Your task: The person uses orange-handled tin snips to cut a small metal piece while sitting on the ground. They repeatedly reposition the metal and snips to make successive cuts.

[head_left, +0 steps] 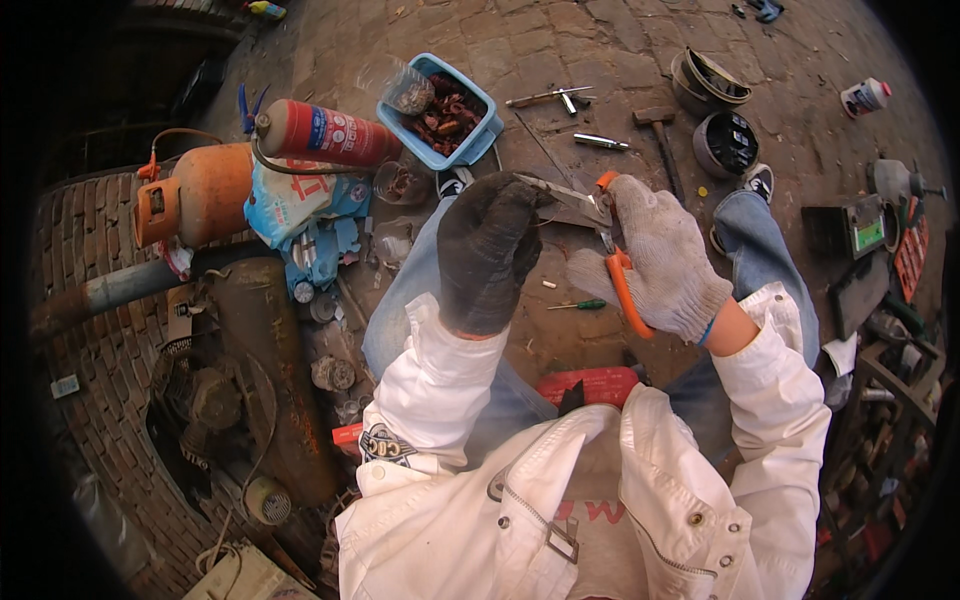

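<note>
My right hand, in a pale knit glove, is closed around a pair of orange-handled shears. One handle passes below the palm and the other shows above the fingers. The metal jaws point left toward my left hand, which wears a dark, dirty glove. Its fingers are curled together at the jaw tips; whatever they pinch is hidden by the glove. Both hands are raised between my knees, over the paved ground. Beneath them lie a green-handled screwdriver and a small white piece.
Ahead are a blue tub of reddish-brown scraps, a hammer, metal tools and two round containers. A fire extinguisher, an orange gas cylinder and a blue-white bag crowd the left. A black battery stands right.
</note>
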A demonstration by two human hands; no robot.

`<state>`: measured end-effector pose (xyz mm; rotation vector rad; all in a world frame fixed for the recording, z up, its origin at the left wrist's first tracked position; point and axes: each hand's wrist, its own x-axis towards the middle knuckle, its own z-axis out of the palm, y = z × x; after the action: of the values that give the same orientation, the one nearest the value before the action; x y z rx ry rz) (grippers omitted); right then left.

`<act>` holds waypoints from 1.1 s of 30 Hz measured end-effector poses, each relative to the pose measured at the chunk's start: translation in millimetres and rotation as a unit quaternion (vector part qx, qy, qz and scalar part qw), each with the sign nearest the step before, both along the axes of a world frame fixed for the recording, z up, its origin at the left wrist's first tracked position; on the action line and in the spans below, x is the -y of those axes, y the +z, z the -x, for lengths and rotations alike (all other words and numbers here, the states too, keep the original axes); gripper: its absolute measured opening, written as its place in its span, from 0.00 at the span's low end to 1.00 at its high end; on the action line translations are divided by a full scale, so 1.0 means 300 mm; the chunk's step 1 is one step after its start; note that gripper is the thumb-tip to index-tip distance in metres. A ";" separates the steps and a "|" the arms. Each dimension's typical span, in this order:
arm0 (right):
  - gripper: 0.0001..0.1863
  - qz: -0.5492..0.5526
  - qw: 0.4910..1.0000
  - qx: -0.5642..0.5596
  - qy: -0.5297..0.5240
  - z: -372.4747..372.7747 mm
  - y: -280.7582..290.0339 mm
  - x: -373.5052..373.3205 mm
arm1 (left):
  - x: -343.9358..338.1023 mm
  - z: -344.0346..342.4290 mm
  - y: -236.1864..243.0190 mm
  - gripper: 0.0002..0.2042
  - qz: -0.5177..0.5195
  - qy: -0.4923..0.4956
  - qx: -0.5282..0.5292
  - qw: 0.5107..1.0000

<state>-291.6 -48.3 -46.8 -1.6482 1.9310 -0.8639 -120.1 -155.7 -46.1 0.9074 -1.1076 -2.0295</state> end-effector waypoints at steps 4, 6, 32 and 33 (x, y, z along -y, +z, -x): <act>0.31 0.057 0.993 -0.094 -0.034 0.003 0.000 0.006 | -0.009 0.007 -0.015 0.20 0.063 -0.005 0.001 0.998; 0.31 0.064 0.991 -0.110 -0.039 0.006 0.000 0.007 | -0.012 0.010 -0.018 0.22 0.076 -0.002 0.010 0.997; 0.27 0.068 0.994 -0.078 -0.020 0.013 0.021 0.012 | -0.019 0.008 -0.016 0.22 0.010 0.025 -0.020 0.999; 0.27 0.074 0.993 -0.088 -0.021 0.015 0.022 0.012 | -0.019 0.008 -0.017 0.22 0.015 0.023 -0.017 0.999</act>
<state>-296.0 -52.0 -40.2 -1.8298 2.0703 -0.9244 -122.4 -150.0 -51.1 0.8717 -1.0861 -1.9793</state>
